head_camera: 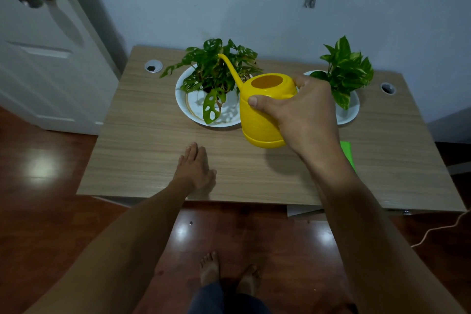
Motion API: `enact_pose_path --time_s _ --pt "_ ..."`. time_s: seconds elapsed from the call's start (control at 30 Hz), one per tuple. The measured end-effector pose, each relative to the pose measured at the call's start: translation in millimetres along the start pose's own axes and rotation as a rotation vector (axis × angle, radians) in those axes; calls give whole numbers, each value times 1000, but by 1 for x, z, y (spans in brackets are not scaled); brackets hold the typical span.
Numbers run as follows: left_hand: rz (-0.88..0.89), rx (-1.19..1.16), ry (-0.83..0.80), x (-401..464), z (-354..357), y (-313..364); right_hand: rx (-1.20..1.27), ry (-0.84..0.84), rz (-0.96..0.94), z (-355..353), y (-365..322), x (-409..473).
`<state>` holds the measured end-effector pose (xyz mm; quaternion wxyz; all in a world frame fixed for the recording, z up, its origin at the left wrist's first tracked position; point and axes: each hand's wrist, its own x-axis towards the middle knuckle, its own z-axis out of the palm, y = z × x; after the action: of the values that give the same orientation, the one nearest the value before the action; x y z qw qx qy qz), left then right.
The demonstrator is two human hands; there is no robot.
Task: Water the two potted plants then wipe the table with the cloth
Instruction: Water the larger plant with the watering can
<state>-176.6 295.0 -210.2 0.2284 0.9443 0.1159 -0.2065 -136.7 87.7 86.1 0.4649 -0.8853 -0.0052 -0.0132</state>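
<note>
The right hand [303, 109] is wrapped around the handle side of the bright yellow plastic watering can [265, 109], thumb on the front and fingers tucked behind it. It holds the can up above the light wooden bench [142, 135]. The can stays almost level, and its long thin spout [229, 66] reaches over the leaves of the holey-leaf green plant on the wide white plate [188, 107]. No water can be seen coming out, so whether it is pouring cannot be told.

The left hand [195, 168] lies flat on the bench near the front edge, fingers stretched out, holding nothing.

The second plant, the one with green and cream leaves [346, 71], sits on its own white plate [351, 112] to the right, partly behind the right hand. A bright green cloth [348, 153] peeks out from behind the right arm, lying on the bench.

This looks like the first watering step, at the left plant. The next move calls for tipping the can forward so the spout points down into the soil, not onto the leaves or the plate. It should go slowly, so water does not splash on the bench. After that the can has to go over to the other plant, and the cloth comes last.
</note>
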Motion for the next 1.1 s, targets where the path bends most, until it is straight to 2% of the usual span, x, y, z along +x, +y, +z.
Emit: enact_pose_path --time_s 0.53,1.1 --pt "-1 4 -10 0 -1 -2 -4 115 -26 -1 1 17" --pt "8 1 9 0 2 -3 6 28 -29 1 -6 10"
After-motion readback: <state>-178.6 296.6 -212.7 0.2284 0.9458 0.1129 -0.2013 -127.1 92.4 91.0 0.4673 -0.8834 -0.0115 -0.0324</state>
